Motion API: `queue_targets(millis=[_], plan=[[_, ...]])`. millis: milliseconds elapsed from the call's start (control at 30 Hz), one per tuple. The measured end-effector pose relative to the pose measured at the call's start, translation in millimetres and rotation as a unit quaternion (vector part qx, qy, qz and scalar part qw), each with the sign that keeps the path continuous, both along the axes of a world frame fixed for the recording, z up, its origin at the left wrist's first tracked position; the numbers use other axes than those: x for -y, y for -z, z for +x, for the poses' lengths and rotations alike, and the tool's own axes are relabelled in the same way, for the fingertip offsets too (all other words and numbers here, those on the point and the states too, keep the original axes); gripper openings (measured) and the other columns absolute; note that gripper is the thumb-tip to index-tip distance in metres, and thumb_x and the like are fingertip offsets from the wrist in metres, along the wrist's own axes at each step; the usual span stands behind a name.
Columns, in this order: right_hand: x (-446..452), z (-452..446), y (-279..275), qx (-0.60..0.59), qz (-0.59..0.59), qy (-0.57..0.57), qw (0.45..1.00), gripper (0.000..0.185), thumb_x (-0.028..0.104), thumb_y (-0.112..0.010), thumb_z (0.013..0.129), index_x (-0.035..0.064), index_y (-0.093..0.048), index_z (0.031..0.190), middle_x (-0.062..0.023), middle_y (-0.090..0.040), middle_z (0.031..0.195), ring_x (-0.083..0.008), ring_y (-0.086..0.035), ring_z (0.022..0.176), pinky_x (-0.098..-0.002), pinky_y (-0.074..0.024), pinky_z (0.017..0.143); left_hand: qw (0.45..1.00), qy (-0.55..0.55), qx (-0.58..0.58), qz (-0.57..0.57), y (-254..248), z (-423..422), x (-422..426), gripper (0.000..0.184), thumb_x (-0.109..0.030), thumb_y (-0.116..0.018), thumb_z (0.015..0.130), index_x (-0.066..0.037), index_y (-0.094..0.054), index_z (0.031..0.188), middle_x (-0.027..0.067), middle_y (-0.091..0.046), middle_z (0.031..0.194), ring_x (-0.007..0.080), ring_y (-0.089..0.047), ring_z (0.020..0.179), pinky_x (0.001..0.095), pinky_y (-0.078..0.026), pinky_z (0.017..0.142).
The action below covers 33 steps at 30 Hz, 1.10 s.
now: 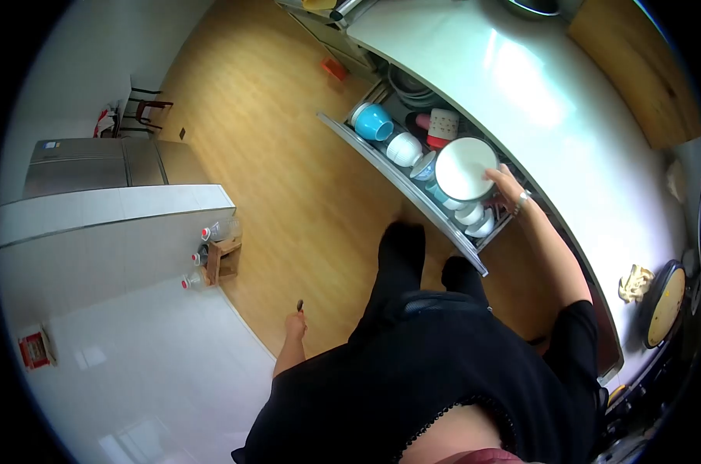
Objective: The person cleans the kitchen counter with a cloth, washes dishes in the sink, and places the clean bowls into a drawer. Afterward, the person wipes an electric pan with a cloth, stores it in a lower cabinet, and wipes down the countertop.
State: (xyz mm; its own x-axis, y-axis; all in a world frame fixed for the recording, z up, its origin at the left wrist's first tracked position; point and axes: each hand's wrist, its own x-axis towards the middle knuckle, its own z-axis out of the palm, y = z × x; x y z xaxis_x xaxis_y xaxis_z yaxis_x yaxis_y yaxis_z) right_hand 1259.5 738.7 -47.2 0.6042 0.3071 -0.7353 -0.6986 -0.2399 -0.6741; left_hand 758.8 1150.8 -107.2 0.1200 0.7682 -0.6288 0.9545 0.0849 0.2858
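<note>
My right hand (505,185) grips the edge of a round white plate (463,172), its thumb over the rim. The plate is above the right end of an open drawer (397,179). Under and beside it sit white bowls (474,216), partly hidden. Farther along the drawer are a stack of white bowls (404,149), a blue cup (374,122) and a white-and-red holder (442,127). Low at my left side, my left hand (295,325) is closed round a small dark, slender thing (300,306), too small to name.
A pale countertop (474,46) overhangs the drawer. On it are a wooden board (637,69), a crumpled cloth (635,284) and a round pan-like thing (664,305). Bottles (220,230) stand by a wooden box (225,261) at left. An orange thing (334,69) lies on the floor.
</note>
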Motion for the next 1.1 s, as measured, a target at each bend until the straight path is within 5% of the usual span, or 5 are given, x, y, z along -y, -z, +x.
queue_targets(millis=[233,433,600,767,1100], plan=[[-116,66,64,0.039,-0.167,-0.008,0.985,0.074,0.044,-0.056,0.065,-0.0019,-0.028,0.115,-0.0226,-0.043,0.107,-0.0321,-0.052,0.087,-0.0373,-0.0502,0.054,0.979,0.193,0.013,0.069,112,79,-128,0.02,-0.017,-0.049,0.079,-0.001,-0.057,0.071,0.0039,-0.043,0.045,0.0141,-0.041,0.037,0.029,-0.029,0.034],[-228,113,72,0.022,-0.35,-0.063,0.934,0.084,0.053,-0.053,0.061,-0.0061,-0.031,0.117,-0.0286,-0.041,0.112,-0.0386,-0.05,0.095,-0.0392,-0.0436,0.079,0.99,0.048,0.041,-0.127,86,198,-158,0.014,-0.01,-0.049,0.077,-0.002,-0.06,0.078,0.0048,-0.053,0.057,0.0146,-0.047,0.046,0.0272,-0.037,0.043],[-296,145,105,0.021,-0.493,-0.151,0.856,0.082,0.056,-0.054,0.062,-0.0002,-0.033,0.118,-0.0291,-0.041,0.111,-0.036,-0.048,0.1,-0.0372,-0.0417,0.082,0.972,-0.056,0.066,-0.219,70,211,-170,0.016,-0.006,-0.042,0.08,-0.003,-0.057,0.079,-0.0018,-0.037,0.045,0.0065,-0.03,0.033,0.0217,-0.02,0.032],[-340,154,125,0.051,-0.581,-0.252,0.773,0.082,0.059,-0.051,0.063,0.0043,-0.031,0.12,-0.0237,-0.043,0.106,-0.034,-0.049,0.096,-0.0366,-0.0459,0.07,0.966,-0.033,0.042,-0.255,61,191,-181,0.023,-0.016,-0.039,0.081,-0.004,-0.057,0.079,-0.0006,-0.035,0.041,0.0074,-0.029,0.033,0.0212,-0.021,0.03],[-364,150,155,0.041,-0.65,-0.245,0.718,0.089,0.061,-0.052,0.062,0.004,-0.026,0.125,-0.0254,-0.041,0.104,-0.0345,-0.051,0.091,-0.0366,-0.0476,0.059,0.951,-0.073,0.055,-0.295,71,202,-183,0.023,-0.021,-0.042,0.085,-0.005,-0.058,0.079,0.0005,-0.039,0.043,0.0066,-0.031,0.033,0.0201,-0.021,0.031]])
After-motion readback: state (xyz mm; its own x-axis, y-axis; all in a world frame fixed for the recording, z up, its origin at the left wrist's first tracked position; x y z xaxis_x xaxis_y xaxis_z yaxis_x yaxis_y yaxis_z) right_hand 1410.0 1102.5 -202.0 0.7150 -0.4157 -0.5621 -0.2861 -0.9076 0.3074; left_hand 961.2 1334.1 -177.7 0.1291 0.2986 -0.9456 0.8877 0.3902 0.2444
